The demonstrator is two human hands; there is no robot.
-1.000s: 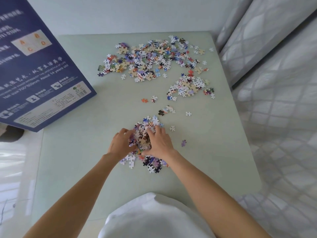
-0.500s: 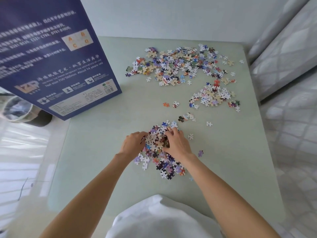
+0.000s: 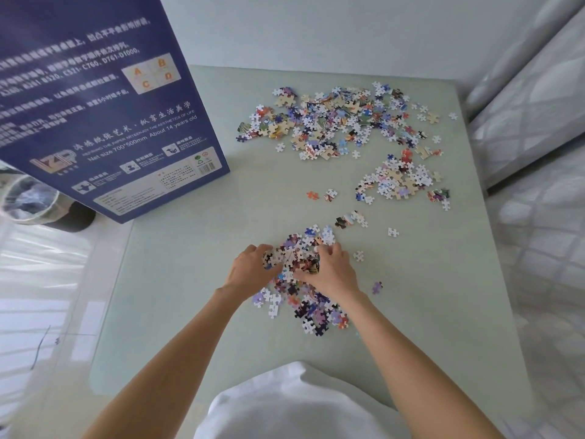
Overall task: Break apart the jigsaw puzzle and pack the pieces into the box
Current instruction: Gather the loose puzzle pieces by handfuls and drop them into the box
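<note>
A near pile of loose puzzle pieces (image 3: 302,299) lies on the pale green table (image 3: 196,280). My left hand (image 3: 251,269) and my right hand (image 3: 332,270) cup a heap of pieces (image 3: 292,256) between them, fingers curled round it from both sides. A large spread of pieces (image 3: 338,122) lies at the far side, and a smaller cluster (image 3: 399,182) sits to the right. The dark blue puzzle box (image 3: 95,106) stands at the table's left edge, its printed back facing me.
A few stray pieces (image 3: 348,218) lie between the piles. A quilted white bed (image 3: 538,185) borders the table on the right. A clear bin (image 3: 28,198) stands on the floor at the left, beyond the box.
My view shifted left, so the table and box slid right in the frame. Both hands stayed on the near pile, gathering pieces between them.
</note>
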